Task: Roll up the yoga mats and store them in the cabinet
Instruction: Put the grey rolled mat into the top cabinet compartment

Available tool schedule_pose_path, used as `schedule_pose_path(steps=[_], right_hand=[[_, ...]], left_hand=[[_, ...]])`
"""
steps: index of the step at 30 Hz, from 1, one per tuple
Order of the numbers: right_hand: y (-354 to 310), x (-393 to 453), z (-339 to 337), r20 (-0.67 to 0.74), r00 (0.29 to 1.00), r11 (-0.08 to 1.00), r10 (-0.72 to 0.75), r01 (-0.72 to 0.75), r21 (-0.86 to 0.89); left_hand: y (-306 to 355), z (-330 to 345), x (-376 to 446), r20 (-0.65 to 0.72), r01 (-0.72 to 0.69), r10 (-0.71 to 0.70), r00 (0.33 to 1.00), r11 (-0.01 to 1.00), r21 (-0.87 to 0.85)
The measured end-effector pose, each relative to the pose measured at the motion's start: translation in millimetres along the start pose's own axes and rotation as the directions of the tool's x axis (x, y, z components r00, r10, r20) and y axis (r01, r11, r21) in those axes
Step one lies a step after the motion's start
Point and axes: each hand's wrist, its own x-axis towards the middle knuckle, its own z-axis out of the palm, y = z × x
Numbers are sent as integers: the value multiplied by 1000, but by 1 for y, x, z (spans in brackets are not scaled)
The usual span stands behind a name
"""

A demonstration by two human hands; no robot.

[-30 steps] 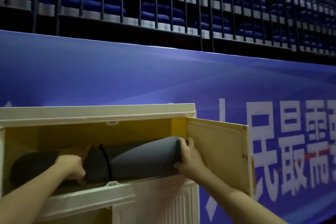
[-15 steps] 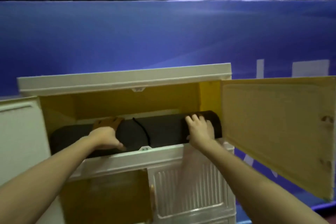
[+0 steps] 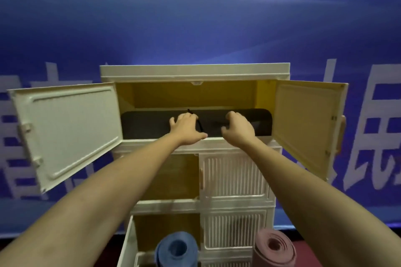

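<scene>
A dark grey rolled yoga mat (image 3: 147, 123) lies lengthwise in the top compartment of the cream cabinet (image 3: 195, 70), filling its width, with a black strap (image 3: 200, 126) round its middle. My left hand (image 3: 186, 129) lies palm down on the mat beside the strap, thumb stretched along the front ledge. My right hand (image 3: 238, 129) touches the mat to the right of the strap with bent fingers. Neither hand closes round the roll. A blue rolled mat (image 3: 176, 249) and a pink rolled mat (image 3: 274, 249) stand upright at the cabinet's foot.
Both top doors stand wide: the left door (image 3: 69, 130) and the right door (image 3: 303, 123). Lower compartments have ribbed white doors (image 3: 234, 174); a bottom left one hangs open by the blue mat. A blue banner (image 3: 195, 28) runs behind.
The view has pulled back and dropped, showing the whole cabinet and the mats below. The grey mat now sits fully inside. My hands have moved toward its middle.
</scene>
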Motion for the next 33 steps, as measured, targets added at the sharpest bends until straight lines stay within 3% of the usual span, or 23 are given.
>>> schedule_pose_path(steps=[2, 4, 6, 9, 11, 14, 16, 18, 20, 23, 25, 27, 28, 31, 33], right_hand=[[-16, -15, -14, -73, 997, 994, 26, -18, 105], [-33, -39, -27, -127, 987, 954, 98, -57, 295], [-47, -69, -32, -121, 961, 831, 250, -148, 536], [-62, -117, -33, -96, 921, 651, 377, -190, 735], [-62, -141, -40, -214, 911, 681, 354, -94, 726], [-51, -159, -65, -437, 855, 807, 279, 38, 590], [-37, -166, -85, -499, 838, 863, 223, 68, 500], [-21, -172, -106, -521, 826, 901, 213, 40, 432], [-8, -177, -122, -568, 790, 927, 231, -2, 375], [4, -181, -135, -646, 715, 927, 269, -9, 376], [14, -178, -143, -621, 686, 888, 380, -82, 452], [27, -174, -147, -488, 713, 820, 504, -218, 529], [34, -172, -147, -402, 747, 791, 529, -262, 553], [46, -167, -139, -295, 830, 778, 475, -238, 582], [46, -163, -132, -282, 840, 752, 464, -205, 626]], left_hand=[[17, -3, -22, -80, 61, -73, 994, 987, -148], [26, -8, -53, -165, 173, -253, 953, 905, -389], [34, -14, -84, -255, 212, -397, 882, 816, -537], [39, -26, -132, -410, 151, -436, 802, 810, -566], [30, -38, -156, -485, 139, -489, 725, 794, -592], [-1, -69, -184, -600, 172, -602, 527, 767, -618], [-28, -88, -200, -705, 183, -560, 434, 821, -540], [-48, -101, -217, -788, 181, -420, 450, 907, -380], [-61, -110, -233, -800, 219, -382, 463, 924, -314], [-82, -122, -241, -672, 366, -628, 394, 777, -512], [-99, -126, -241, -472, 480, -759, 448, 650, -589], [-108, -127, -240, -384, 506, -740, 553, 664, -551], [-109, -127, -238, -401, 501, -717, 570, 691, -522], [-101, -124, -227, -418, 499, -730, 541, 679, -539], [-91, -116, -219, -393, 512, -725, 566, 682, -522]])
